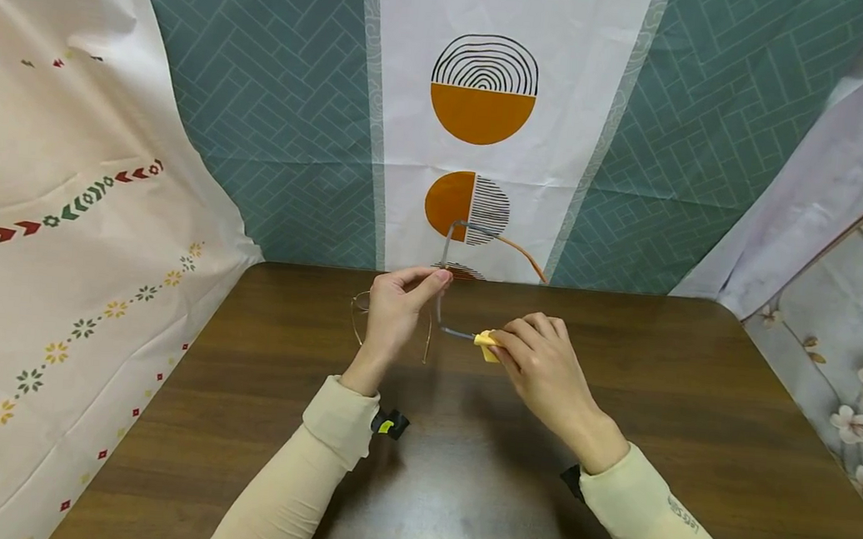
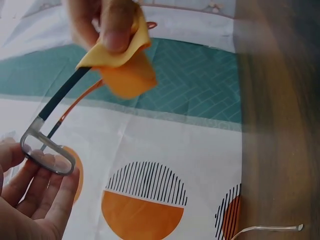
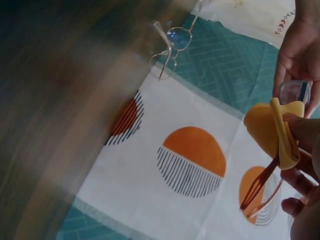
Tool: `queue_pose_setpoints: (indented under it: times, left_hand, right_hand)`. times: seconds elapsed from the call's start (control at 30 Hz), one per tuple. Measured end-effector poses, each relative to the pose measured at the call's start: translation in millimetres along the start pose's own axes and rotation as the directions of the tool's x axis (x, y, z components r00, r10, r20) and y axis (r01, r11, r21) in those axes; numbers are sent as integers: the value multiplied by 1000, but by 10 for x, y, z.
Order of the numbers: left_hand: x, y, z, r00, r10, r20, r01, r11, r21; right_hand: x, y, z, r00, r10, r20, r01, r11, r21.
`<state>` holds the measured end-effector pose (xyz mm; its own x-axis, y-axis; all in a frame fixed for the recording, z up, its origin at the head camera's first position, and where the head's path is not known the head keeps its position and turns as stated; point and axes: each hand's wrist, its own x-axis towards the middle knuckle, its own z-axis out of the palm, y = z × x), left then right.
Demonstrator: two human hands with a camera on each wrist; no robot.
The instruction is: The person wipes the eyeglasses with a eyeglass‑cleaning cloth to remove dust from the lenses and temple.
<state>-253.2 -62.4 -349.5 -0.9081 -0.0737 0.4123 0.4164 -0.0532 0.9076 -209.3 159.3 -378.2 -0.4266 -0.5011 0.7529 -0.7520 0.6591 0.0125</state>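
Observation:
In the head view my left hand [image 1: 397, 313] holds a pair of eyeglasses [image 1: 459, 333] above the table by the front of the frame. The left wrist view shows a grey rim with clear lens and a dark temple [image 2: 65, 94], the lens resting against the fingers. My right hand [image 1: 545, 365] pinches a folded yellow cloth [image 1: 488, 346] around that temple. The other temple [image 1: 524, 253], orange toward its tip, sticks out free. In the right wrist view the cloth [image 3: 262, 125] hides part of the frame, and orange-brown temple tips emerge below it.
A second pair of glasses with thin gold rims [image 3: 163, 36] lies on the table beyond my left hand, partly hidden by it in the head view. The brown wooden table [image 1: 278, 426] ends at a patterned cloth backdrop [image 1: 291, 126]. Hanging fabric [image 1: 39, 292] borders the left side.

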Motion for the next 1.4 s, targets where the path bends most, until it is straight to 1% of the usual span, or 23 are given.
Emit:
queue_pose_setpoints:
  times: [0.27, 0.47, 0.57, 0.7, 0.87, 1.0, 1.1, 1.2, 1.3, 1.4]
  left_hand:
    - [-2, -16, -72, 1000, 8, 2, -8, 999, -34]
    - [23, -5, -85, 999, 26, 21, -25, 999, -30]
    - [31, 9, -94, 999, 24, 25, -24, 999, -34]
    - [33, 15, -109, 1000, 7, 26, -6, 999, -54]
    - [23, 5, -123, 999, -18, 32, 20, 997, -70]
    - [18, 8, -134, 999, -17, 31, 19, 998, -60]
    - [19, 3, -144, 1000, -11, 28, 13, 999, -52]
    - [19, -3, -155, 1000, -17, 18, 18, 998, -63]
    - [14, -4, -156, 1000, -26, 7, 26, 997, -77]
    - [5, -11, -134, 999, -34, -5, 33, 997, -71]
  right_hand:
    - [-96, 124, -59, 999, -16, 34, 16, 1000, -1]
    - [-191, 275, -119, 999, -7, 37, 7, 1000, -3]
    - [-244, 344, -147, 999, 9, 47, -9, 1000, -2]
    - [-311, 407, -168, 998, 34, 62, -35, 999, 6]
    - [-360, 448, -166, 999, 35, 40, -36, 999, 17]
    - [-388, 478, -189, 999, 41, 18, -41, 999, 16]
    - [-407, 508, -245, 997, 72, -14, -71, 997, 36]
    - [-411, 539, -328, 989, 141, -55, -137, 988, 74]
    - [-368, 522, -412, 970, 221, -99, -208, 971, 120]
    - [-269, 428, -453, 949, 289, -127, -264, 947, 180]
